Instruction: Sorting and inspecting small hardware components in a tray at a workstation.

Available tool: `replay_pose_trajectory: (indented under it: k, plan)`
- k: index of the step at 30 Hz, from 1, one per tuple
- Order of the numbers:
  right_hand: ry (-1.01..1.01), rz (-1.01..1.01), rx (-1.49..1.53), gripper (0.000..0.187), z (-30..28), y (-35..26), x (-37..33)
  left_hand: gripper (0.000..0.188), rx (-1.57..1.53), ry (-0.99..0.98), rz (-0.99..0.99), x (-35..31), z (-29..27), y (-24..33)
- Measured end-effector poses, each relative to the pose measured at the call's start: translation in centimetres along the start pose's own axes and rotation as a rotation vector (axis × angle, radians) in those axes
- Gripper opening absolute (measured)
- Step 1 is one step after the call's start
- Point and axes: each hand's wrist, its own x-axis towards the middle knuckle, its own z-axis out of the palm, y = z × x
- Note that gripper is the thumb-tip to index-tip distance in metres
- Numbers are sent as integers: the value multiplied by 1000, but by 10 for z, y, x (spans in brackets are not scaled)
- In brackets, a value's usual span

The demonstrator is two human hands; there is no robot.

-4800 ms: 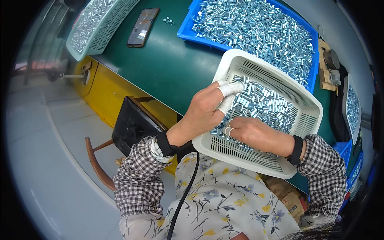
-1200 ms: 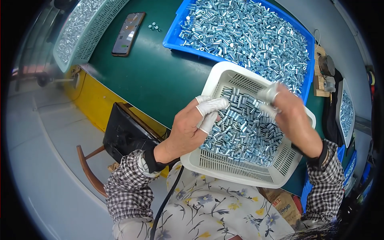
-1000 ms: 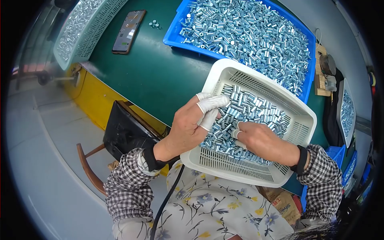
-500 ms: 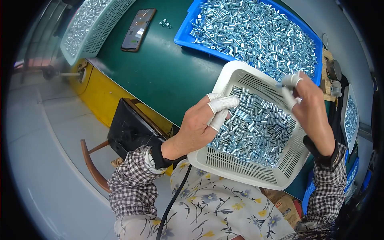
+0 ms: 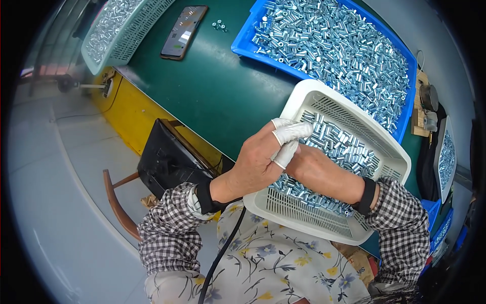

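A white slotted plastic basket [image 5: 283, 210] full of short silvery metal sleeves [image 5: 349, 147] stands right in front of me, tilted toward my body. Over its left side is my left hand [image 5: 263, 152], with white finger cots on thumb and fingers. Those fingers are pinched together, and whatever they hold is hidden. My right hand [image 5: 309, 164] reaches across the basket, close against the left one. Its fingers are tucked behind the left hand, so their state does not show.
Behind the basket stands a blue tray [image 5: 243, 46] heaped with similar metal pieces. A phone [image 5: 183, 33] and several loose nuts [image 5: 219, 25] lie on the green table [image 5: 212, 96]. A pale green basket [image 5: 129, 38] is far left, a black chair [image 5: 169, 159] left, a wooden block [image 5: 419, 119] right.
My right hand has swung left from the basket's right rim to meet my left hand. The left hand stays pinched, nearly in place. The whole view has shifted slightly.
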Motion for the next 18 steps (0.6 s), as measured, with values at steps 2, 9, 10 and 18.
replay_pose_trajectory:
  k: [2,9,10,18]
  plan:
    - [-30,-1,-17,6,-2,3,-4,33,33,-9,31,2,1,0]
    - [260,210,-97,22,-91,-4,-17,32,-59,28,-37,3,-3,2]
    - [331,218,-113,23,-103,-3,-19,32,-61,48,-45,2,-3,3]
    - [1,218,-115,29,-87,-19,-32,31,-80,17,-42,1,-2,-1]
